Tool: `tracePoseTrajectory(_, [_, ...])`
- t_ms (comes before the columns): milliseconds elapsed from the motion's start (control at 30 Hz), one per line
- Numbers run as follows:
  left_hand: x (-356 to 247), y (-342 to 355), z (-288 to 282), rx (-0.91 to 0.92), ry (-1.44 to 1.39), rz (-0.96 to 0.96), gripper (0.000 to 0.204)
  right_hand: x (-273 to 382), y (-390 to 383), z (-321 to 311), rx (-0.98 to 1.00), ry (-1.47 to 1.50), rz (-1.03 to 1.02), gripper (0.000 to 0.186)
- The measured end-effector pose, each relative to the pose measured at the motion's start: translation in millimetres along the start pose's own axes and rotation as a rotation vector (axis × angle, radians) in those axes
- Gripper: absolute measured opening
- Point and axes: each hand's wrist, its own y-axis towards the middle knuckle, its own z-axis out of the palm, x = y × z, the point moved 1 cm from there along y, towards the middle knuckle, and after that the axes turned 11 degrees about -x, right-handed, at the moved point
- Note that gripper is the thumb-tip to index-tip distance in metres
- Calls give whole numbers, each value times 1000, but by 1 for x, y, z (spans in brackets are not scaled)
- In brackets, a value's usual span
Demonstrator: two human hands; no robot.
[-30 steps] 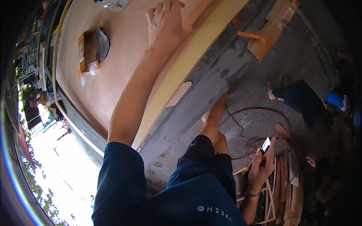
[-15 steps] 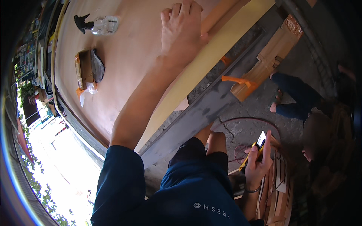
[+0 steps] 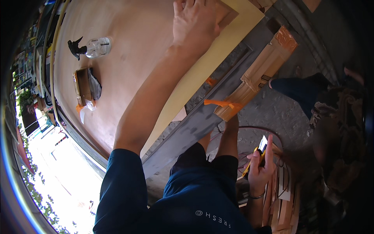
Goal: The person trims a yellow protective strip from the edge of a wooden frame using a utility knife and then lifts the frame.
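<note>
My left hand is at the top of the view, fingers bent over a brown strip lying along the edge of a large pale brown board. Its forearm crosses a long pale yellow strip. My right hand, low at the right, grips a yellow-and-black utility knife with its pale blade pointing upward. A clear spray bottle with a black trigger and a small cardboard box with crumpled plastic rest on the board, left of my forearm.
Taped cardboard lies on a grey ledge beside the board. A person in dark trousers is at the right on the concrete floor, near a hose and stacked wood offcuts. Cluttered shelving stands at the far left.
My left hand has moved up and to the right along the board's edge. The taped cardboard appears lower and further left. My right hand keeps the knife, shifted slightly left in view.
</note>
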Motion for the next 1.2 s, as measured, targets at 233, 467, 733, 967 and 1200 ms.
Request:
tracePoseTrajectory(233, [-3,24,14,47,6,43,54,10,60,-17,51,-7,-136,55])
tracePoseTrajectory(467, [-15,48,25,81,38,11,51,-3,107,-33,63,-11,-126,53])
tracePoseTrajectory(733, [-3,57,3,-71,-117,-102,45,-9,153,-36,164,5,-136,55])
tracePoseTrajectory(967, [-120,-81,-35,190,-1452,-1260,56,63,202,26,420,-1,-314,53])
tracePoseTrajectory(1200, [-121,-99,-48,-373,-1546,-1934,42,114,203,84,656,-293,-817,52])
